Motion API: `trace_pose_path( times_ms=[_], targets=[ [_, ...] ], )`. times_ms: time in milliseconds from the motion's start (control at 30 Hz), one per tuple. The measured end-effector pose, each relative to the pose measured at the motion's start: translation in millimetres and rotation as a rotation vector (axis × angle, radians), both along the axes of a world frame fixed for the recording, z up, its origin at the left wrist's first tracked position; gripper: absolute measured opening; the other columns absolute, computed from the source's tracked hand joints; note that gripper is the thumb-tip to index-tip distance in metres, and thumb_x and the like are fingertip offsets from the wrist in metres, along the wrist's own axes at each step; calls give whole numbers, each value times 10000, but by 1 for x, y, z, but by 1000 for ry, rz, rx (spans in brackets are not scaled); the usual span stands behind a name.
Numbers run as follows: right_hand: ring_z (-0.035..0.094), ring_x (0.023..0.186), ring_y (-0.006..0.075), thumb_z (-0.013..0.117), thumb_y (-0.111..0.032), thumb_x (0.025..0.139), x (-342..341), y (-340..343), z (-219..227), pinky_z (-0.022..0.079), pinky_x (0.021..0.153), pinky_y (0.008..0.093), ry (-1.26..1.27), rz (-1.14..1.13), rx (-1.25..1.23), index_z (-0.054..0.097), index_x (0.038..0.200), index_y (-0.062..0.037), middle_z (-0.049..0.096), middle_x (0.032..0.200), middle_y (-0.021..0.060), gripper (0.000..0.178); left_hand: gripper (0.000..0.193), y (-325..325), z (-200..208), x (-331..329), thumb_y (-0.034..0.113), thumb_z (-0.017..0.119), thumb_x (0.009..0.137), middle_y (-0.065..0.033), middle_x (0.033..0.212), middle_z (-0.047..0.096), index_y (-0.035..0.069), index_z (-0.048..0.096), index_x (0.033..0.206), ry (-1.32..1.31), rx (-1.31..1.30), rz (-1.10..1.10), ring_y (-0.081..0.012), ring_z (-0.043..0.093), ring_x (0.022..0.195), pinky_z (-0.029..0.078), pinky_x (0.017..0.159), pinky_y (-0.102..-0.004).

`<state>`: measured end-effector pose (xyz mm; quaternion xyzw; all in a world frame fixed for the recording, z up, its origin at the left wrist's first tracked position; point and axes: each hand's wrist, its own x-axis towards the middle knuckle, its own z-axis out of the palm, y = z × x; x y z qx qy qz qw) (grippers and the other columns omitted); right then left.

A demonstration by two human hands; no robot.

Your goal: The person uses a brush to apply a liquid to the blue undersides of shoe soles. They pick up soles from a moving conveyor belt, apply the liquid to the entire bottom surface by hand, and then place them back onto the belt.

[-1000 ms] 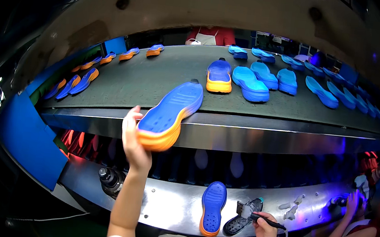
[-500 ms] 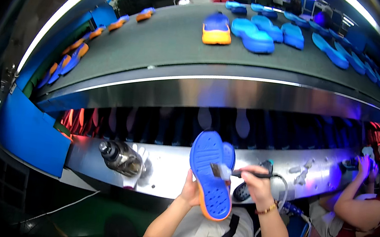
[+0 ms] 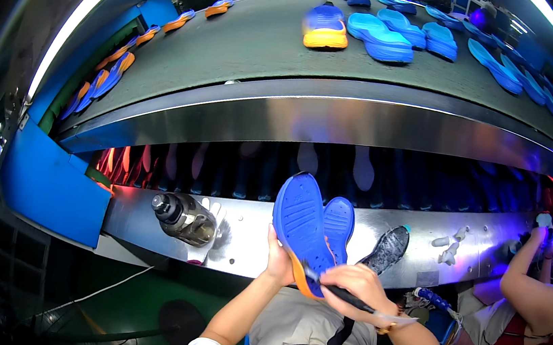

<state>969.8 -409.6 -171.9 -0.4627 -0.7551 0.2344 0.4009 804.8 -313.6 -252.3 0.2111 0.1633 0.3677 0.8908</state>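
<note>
A blue shoe sole with an orange edge is gripped by my left hand along its left side, its grooved and dotted face up and tilted toward me. Behind its right side shows a second blue sole; whether the same hand holds it I cannot tell. My right hand is closed round a black-handled brush over the near end of the first sole. The brush's tip is mostly hidden by my fingers. Right of the soles, a dark oval object lies on the metal ledge.
A dark bottle lies on the metal ledge beside a white glove. Small pale pieces lie farther right. Beyond, a green belt carries blue soles and blue-orange soles. A co-worker sits at the right.
My right hand with the brush has moved down from the sole's middle to its near end. The second sole now shows more, and the dark oval object is uncovered. The view has shifted slightly.
</note>
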Motion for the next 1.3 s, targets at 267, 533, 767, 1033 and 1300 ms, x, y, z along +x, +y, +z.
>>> trace_pose_path(
  times_ms=[267, 533, 767, 1033, 1300],
  targets=[
    [636, 802, 196, 682, -52, 711, 23, 41, 25, 494, 736, 290, 434, -154, 19, 662, 893, -8, 660, 878, 124, 188, 957, -26, 25, 20, 775, 50, 754, -151, 1273, 454, 73, 313, 1349, -285, -3, -230, -300, 462, 1152, 357, 986, -454],
    [639, 831, 217, 677, -20, 700, 41, 39, 29, 495, 758, 309, 419, -8, 13, 675, 882, -20, 666, 874, 124, 182, 892, -17, 57, 27, 718, 30, 806, -131, 1256, 475, 71, 371, 1317, -8, 44, -10, -258, 457, 1156, 362, 988, -396],
    [637, 837, 217, 714, -56, 678, 45, 25, 31, 470, 774, 316, 354, 181, 50, 674, 841, -27, 673, 858, 98, 171, 1091, -2, 56, 32, 833, -14, 674, -205, 962, 584, -15, 488, 1143, -88, 249, 171, -303, 588, 874, 479, 793, -410],
    [636, 854, 222, 716, -10, 666, 53, 13, 30, 486, 784, 321, 390, 205, 47, 667, 867, -20, 670, 891, 99, 208, 1029, 12, 80, 30, 840, 102, 687, -212, 909, 588, -6, 517, 1099, -237, 243, 321, -331, 590, 816, 485, 747, -428],
    [623, 894, 243, 707, 16, 679, 66, 5, 31, 487, 814, 333, 463, 370, -83, 668, 914, -6, 666, 901, 128, 239, 1078, 18, 86, 28, 859, 74, 664, -220, 955, 582, -14, 492, 1138, -199, 303, 255, -327, 596, 835, 481, 783, -436]
  ],
)
